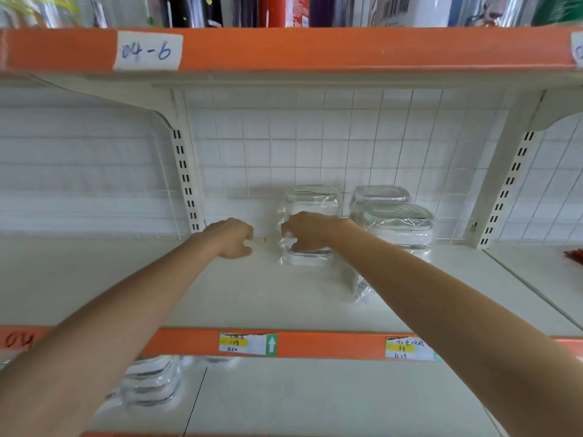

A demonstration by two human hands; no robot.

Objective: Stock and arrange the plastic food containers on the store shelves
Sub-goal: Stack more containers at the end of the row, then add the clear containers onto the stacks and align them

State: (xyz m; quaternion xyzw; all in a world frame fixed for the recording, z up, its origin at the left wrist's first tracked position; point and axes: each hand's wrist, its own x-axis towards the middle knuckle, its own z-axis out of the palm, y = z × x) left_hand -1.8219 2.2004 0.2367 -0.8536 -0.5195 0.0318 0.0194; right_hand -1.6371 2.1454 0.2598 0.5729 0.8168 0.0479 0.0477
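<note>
Two hands on shelf | right hand grips wrapped container | left hand curled, empty | stack beside

This is a shop aisle. Cream metal gondola shelves carry orange front strips, with printed price tags stuck on and a handwritten bay label "04-6" above. A white wire grid back panel hangs between slotted uprights, and shrink-wrapped clear food containers stand in stock.
</note>
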